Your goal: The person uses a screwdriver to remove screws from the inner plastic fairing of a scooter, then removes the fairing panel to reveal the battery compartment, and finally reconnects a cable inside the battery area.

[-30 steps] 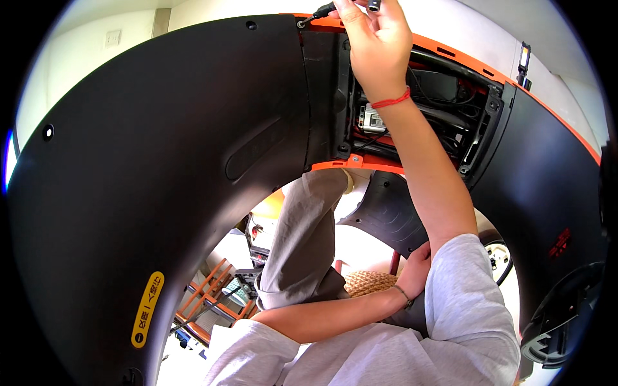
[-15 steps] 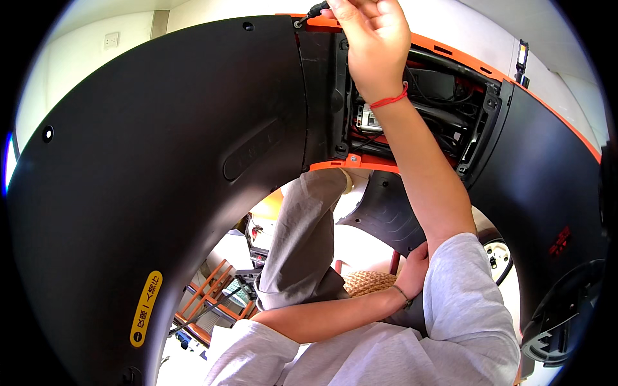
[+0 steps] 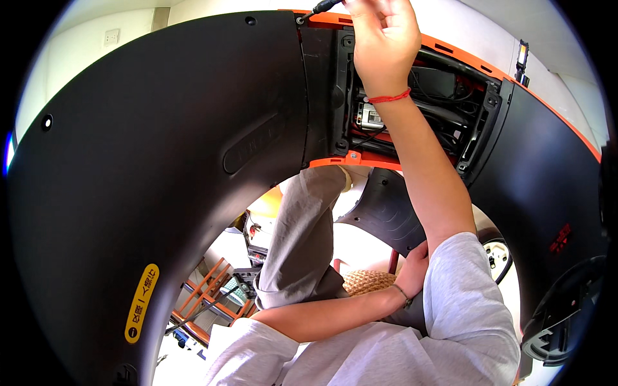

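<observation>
My right hand (image 3: 384,48), with a red cord at its wrist, is raised at the top and closed around a thin black screwdriver (image 3: 323,7). Its handle end is partly hidden by the fingers and the picture's edge. The tip meets a screw (image 3: 300,21) at the upper corner of a large curved black panel (image 3: 180,109), beside an orange frame (image 3: 351,158). My left arm crosses my lap, and my left hand (image 3: 412,275) lies under my right elbow, its fingers mostly hidden.
Right of the panel, an open bay holds black cables, tubes and a silver box (image 3: 369,116). A second black panel (image 3: 547,186) curves down the right side. Below the bay is a loose black cover (image 3: 383,204), near a woven seat (image 3: 370,282). An orange rack (image 3: 215,289) stands lower left.
My right hand has shifted slightly right and down in view, showing more of the screwdriver. Its tip is still at the same screw. The left hand has not visibly moved.
</observation>
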The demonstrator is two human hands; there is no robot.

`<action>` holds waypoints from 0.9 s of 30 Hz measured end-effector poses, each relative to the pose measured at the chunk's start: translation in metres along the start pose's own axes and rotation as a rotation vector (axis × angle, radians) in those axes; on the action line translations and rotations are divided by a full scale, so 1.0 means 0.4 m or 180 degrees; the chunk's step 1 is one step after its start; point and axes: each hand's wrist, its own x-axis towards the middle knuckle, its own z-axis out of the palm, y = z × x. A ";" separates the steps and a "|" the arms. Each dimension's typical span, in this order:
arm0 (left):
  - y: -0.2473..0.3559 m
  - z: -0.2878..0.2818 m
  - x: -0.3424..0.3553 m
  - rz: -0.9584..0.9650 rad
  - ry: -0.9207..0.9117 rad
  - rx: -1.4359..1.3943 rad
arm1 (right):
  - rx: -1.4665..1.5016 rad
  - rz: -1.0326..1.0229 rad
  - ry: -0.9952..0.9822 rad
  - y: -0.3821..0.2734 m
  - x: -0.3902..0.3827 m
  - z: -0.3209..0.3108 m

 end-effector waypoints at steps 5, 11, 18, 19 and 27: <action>-0.019 -0.006 0.002 0.0016 -0.0022 -0.0080 | -0.1046 0.0178 -0.0438 -0.013 -0.004 -0.008; 0.003 0.002 -0.004 -0.0031 -0.0048 -0.0058 | 0.0136 0.0350 -0.0155 0.027 0.006 -0.029; -0.010 0.000 -0.001 0.0020 -0.0010 -0.0050 | 0.0396 0.0596 -0.0160 0.038 0.001 -0.010; -0.016 -0.002 0.000 0.0002 -0.0011 -0.0058 | 0.0351 0.0609 -0.0119 0.039 0.000 -0.010; -0.016 -0.001 0.000 -0.0021 0.0064 -0.0073 | -0.0008 0.0577 -0.0182 0.017 0.006 -0.015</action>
